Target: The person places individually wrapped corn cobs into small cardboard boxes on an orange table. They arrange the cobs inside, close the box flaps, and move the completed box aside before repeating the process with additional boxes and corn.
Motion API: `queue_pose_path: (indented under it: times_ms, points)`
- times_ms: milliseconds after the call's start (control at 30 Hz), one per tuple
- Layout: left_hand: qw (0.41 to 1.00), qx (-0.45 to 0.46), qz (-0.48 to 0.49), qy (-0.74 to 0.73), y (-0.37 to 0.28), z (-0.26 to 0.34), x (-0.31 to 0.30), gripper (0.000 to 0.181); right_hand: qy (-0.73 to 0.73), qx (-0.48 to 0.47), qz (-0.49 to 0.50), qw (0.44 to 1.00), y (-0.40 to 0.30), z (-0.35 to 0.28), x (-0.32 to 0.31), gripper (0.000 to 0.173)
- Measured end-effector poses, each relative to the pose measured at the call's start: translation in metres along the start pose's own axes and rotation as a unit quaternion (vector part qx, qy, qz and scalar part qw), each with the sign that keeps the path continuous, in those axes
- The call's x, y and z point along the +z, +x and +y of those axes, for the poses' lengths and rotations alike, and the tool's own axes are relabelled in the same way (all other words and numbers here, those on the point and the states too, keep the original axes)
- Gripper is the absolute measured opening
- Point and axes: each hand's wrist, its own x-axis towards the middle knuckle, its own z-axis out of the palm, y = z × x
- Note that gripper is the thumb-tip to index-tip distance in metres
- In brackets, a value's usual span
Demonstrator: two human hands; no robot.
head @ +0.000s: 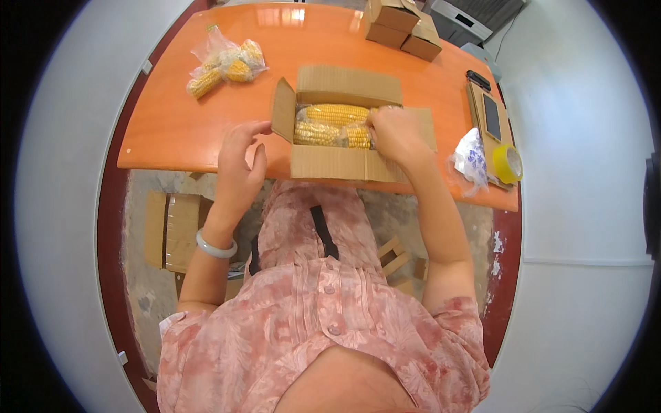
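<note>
An open cardboard box (330, 162) stands near the front edge of the orange table (170, 139), its flaps spread outward. Inside lie several yellow corn cobs (338, 112) in clear plastic wrap. My right hand (395, 131) reaches over the box's right end, fingers curled down at the corn; whether they grip a cob is hidden. At the box's left side, my left hand (242, 155) has its fingers apart, the fingertips at the outside of the left flap. More corn cobs in clear plastic bags (227, 67) rest at the table's back left.
Cardboard boxes (392, 26) are stacked at the back right. Along the right edge lie flat cardboard (477, 106), a phone (491, 116), yellow tape (507, 163), a black object (478, 80) and a crumpled plastic bag (471, 157). Another cardboard box (181, 232) is below the table, left.
</note>
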Motion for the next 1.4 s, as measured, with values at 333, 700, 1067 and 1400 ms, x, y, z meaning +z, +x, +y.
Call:
queue_pose_path:
  times_ms: [333, 700, 1067, 1400]
  points:
    - [0.997, -0.04, -0.03, -0.062, -0.014, -0.017, 0.018, 0.073, 0.164, 0.22, 0.177, 0.945, -0.088, 0.054, 0.001, 0.05]
    - [0.99, 0.047, -0.126, 0.042, 0.001, -0.024, 0.037, 0.05, 0.329, 0.019, 0.127, 0.936, -0.1, 0.02, 0.006, 0.042]
    - [0.973, -0.114, -0.122, -0.161, -0.005, -0.007, 0.018, 0.054, 0.395, 0.164, 0.146, 0.892, -0.095, 0.008, 0.008, 0.046]
    - [0.99, 0.046, -0.06, 0.118, 0.061, -0.019, 0.062, 0.084, 0.304, 0.012, 0.194, 0.933, -0.087, -0.013, 0.011, 0.049]
